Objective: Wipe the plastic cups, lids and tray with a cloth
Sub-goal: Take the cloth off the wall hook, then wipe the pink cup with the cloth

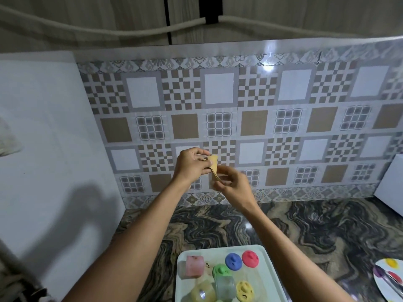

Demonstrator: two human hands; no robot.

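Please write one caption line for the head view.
The left hand and right hand grip a yellow cloth, raised beyond the tray holding cups and coloured lids.

A tray (263, 277) sits at the tabletop's (305, 225) near edge. On it, 1 cup (194, 265) lies at the far left corner, 2 lids (233, 261) side by side far right. A plate (380, 280) lies right of the tray.

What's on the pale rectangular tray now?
A pink plastic cup, blue round lid, red lid, green lid, yellow lid, a clear cup and a yellowish cup. The pale tray runs out of frame at its near end.
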